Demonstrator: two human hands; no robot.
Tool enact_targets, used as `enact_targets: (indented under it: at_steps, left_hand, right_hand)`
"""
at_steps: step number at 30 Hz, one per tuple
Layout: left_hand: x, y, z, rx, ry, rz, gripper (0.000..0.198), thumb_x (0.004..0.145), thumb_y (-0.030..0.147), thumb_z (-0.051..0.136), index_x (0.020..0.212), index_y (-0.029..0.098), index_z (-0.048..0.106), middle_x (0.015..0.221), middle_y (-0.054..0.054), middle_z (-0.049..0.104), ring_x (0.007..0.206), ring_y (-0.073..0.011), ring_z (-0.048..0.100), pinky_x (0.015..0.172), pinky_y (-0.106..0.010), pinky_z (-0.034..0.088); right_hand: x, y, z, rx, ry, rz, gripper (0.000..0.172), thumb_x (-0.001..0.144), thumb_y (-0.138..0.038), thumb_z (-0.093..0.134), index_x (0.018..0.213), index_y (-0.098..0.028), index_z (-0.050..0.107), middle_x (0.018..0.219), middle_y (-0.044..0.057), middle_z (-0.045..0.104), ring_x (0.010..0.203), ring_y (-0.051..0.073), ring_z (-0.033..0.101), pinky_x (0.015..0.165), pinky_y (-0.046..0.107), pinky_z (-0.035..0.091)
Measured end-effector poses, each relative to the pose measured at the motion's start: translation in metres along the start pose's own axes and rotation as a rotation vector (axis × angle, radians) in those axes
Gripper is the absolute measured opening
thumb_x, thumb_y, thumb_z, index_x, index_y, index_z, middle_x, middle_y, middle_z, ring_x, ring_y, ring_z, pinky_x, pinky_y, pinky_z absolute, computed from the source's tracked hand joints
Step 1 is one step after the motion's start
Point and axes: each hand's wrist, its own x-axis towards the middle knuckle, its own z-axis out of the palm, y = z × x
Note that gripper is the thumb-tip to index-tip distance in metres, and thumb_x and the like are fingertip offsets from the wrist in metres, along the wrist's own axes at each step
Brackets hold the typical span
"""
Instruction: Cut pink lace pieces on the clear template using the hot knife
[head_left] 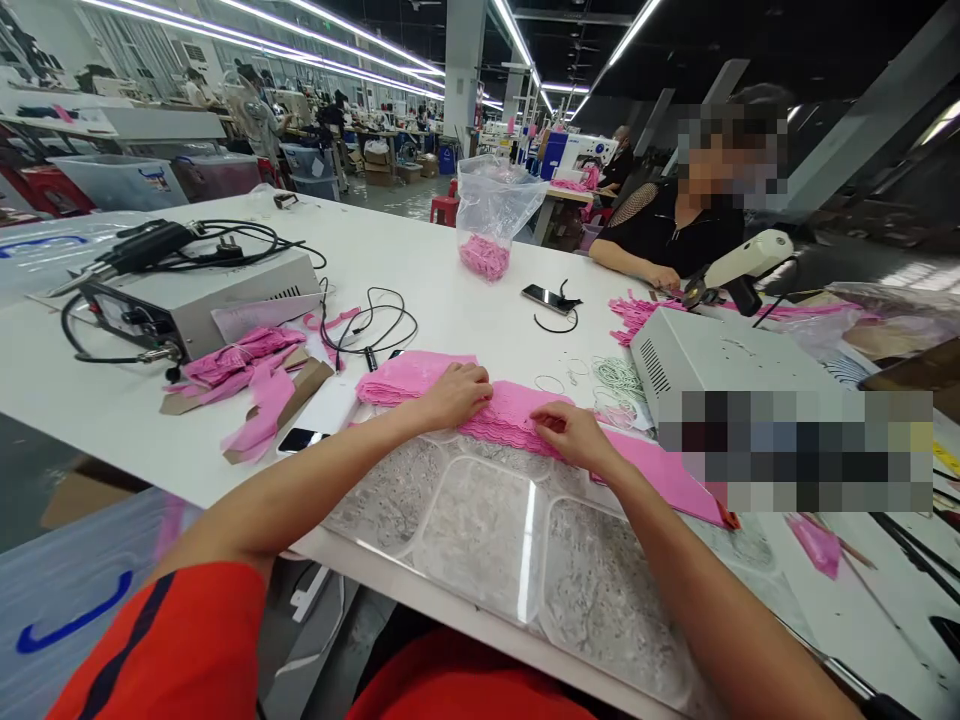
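Observation:
A long row of overlapping pink fabric pieces (420, 375) lies across the white table (420, 270) in front of me. My left hand (455, 393) rests on top of the row near its middle, fingers curled down onto the fabric. My right hand (574, 433) sits a little to the right on the same row, with its fingers pinched on the edge of a pink piece. Under the row's near edge lies a clear plastic tray (480, 520) with several compartments.
A grey machine (202, 300) with black cables and a pile of pink pieces (232, 365) stand at the left. A clear bag (491, 215) of pink bits, a phone (546, 297) and another grey machine (712, 365) are beyond. A seated person (675, 235) works at the far right.

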Motion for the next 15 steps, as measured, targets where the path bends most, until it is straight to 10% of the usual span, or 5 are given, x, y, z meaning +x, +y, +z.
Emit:
enact_targets:
  at_steps: [15]
  left_hand:
    - [0.017,0.014,-0.006,0.05,0.04,0.002,0.013,0.086,0.013,0.049,0.086,0.016,0.062,0.092,-0.009,0.067,0.09,-0.0229,0.06,0.092,-0.041,0.043]
  right_hand:
    - [0.015,-0.033,0.021,-0.295,0.091,0.091,0.021,0.082,-0.039,0.062,0.09,-0.02,0.066,0.091,0.007,0.069,0.079,0.019,0.062,0.065,0.029,0.042]
